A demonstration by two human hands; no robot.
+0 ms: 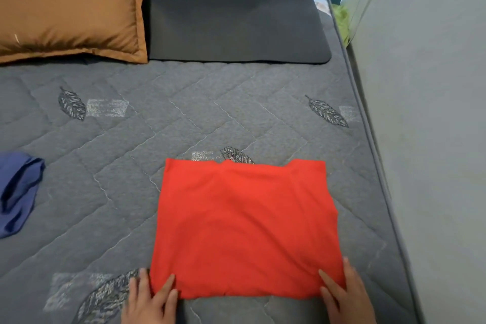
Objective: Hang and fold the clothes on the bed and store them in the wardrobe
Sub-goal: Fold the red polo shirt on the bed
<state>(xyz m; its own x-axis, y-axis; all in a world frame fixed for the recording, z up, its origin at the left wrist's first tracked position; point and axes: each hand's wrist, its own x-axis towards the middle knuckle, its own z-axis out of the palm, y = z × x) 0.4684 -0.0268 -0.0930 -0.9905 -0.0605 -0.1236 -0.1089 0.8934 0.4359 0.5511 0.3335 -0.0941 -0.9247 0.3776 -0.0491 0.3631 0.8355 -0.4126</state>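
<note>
Cut off by the lower edge: two hands, left hand (150,297) and right hand (344,294), wrists out of view. Both flat and spread, thumbs laid on the near corners of one folded red cloth garment (244,229), fingers alongside its edges, gripping nothing. Garment flat on the grey quilted bed (157,126), right of centre. Cropped at the left edge: one crumpled blue garment (18,192). Farther off, two pillows: one brown satin pillow (68,5), one flat black pillow (236,21). Half hidden by the wall: one green cloth (342,21), hard to make out.
</note>
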